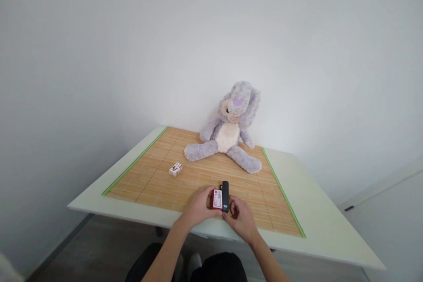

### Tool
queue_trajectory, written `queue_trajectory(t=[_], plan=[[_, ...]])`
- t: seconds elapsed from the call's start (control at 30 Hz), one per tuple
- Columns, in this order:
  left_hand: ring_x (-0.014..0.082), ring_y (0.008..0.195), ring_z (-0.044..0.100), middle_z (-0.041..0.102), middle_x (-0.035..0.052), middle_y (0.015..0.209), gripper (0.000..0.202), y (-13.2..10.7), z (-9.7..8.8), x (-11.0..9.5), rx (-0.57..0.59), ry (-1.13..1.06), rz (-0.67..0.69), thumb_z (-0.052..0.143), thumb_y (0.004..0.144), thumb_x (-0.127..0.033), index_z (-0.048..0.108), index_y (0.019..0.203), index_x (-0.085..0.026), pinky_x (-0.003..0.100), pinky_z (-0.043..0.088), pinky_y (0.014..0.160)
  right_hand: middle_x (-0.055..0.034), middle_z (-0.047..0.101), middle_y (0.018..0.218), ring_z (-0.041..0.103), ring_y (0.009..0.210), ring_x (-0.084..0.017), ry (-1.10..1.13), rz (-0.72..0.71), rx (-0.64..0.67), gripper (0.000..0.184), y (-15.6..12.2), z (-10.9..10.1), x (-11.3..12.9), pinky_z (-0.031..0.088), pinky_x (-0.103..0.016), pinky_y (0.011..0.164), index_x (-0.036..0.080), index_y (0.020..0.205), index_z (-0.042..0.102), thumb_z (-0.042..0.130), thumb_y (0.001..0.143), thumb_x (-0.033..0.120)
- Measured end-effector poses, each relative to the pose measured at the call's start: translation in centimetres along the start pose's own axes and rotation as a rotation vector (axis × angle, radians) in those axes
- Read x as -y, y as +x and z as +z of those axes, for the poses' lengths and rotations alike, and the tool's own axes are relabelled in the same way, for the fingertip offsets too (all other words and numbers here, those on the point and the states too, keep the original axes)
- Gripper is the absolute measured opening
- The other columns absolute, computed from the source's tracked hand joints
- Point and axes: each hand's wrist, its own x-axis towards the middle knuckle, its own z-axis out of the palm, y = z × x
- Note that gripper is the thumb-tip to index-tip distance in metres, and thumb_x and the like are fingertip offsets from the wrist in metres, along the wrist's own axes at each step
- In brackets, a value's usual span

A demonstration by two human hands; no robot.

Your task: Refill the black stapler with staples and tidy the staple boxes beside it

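Note:
Near the front edge of the bamboo mat, my left hand (198, 207) curls around a small red-and-white box (217, 199), thumb at its near end and fingers along its left side. Right beside the box stands or lies a narrow black object that looks like a stapler (225, 196), with small pale lettering near its lower end. My right hand (242, 220) is closed at the stapler's near right side, thumb at its bottom end and fingers bent. The two things appear to touch side by side.
A lilac plush rabbit (228, 136) sits at the back of the mat (152, 176), leaning on the wall, legs spread. A small white box with red and black print (176, 169) lies left of centre. The white table (317, 211) extends past the green-edged mat.

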Motion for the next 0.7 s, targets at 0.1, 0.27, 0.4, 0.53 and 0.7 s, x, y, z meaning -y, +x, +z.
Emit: queue_trajectory(t=[0.1,0.27,0.4,0.53,0.7], plan=[[0.0261,0.115,0.064,0.062,0.0088,0.139,0.081,-0.2,-0.9,1.1,-0.118,0.01,-0.014,0.087,0.069,-0.051,0.057,0.141,-0.029,0.039,0.051,0.099,0.0051,0.062,0.074,0.059,0.07,-0.017,0.023,0.003,0.005,0.051,-0.1,0.1,-0.1,0.043,-0.03,0.071,0.023,0.127,0.06,0.073,0.08,0.039],[0.0245,0.098,0.064,0.068,0.0079,0.112,0.035,-0.2,-6.3,4.4,-0.546,0.198,-0.16,0.056,0.094,-0.05,0.07,0.113,-0.024,0.042,0.052,0.092,0.0049,0.062,0.075,0.061,0.072,-0.018,0.04,0.01,-0.012,0.058,-0.2,0.2,-0.3,0.046,-0.032,0.075,0.022,0.134,0.055,0.073,0.08,0.036],[0.032,0.12,0.055,0.062,0.0123,0.123,0.045,0.4,-10.5,6.9,-0.78,0.439,-0.291,0.059,0.092,-0.052,0.064,0.124,-0.021,0.05,0.042,0.107,0.0047,0.063,0.076,0.061,0.073,-0.018,0.035,0.024,-0.011,0.058,-0.2,0.2,-0.3,0.046,-0.033,0.075,0.022,0.134,0.056,0.073,0.079,0.035],[0.0326,0.12,0.056,0.063,0.0122,0.129,0.059,1.5,-11.5,8.1,-0.631,0.619,-0.38,0.063,0.088,-0.057,0.058,0.136,-0.023,0.045,0.042,0.104,0.0041,0.063,0.076,0.061,0.073,-0.019,0.047,0.039,-0.003,0.058,-0.1,0.2,-0.3,0.046,-0.033,0.074,0.022,0.133,0.057,0.073,0.079,0.037],[0.0316,0.119,0.058,0.068,0.01,0.127,0.053,1.8,-10.9,8.5,-0.501,0.662,-0.428,0.059,0.092,-0.053,0.058,0.137,-0.026,0.042,0.041,0.101,0.0036,0.064,0.076,0.062,0.073,-0.019,0.044,0.039,-0.005,0.059,-0.1,0.1,-0.3,0.046,-0.033,0.076,0.021,0.134,0.058,0.072,0.079,0.038]])
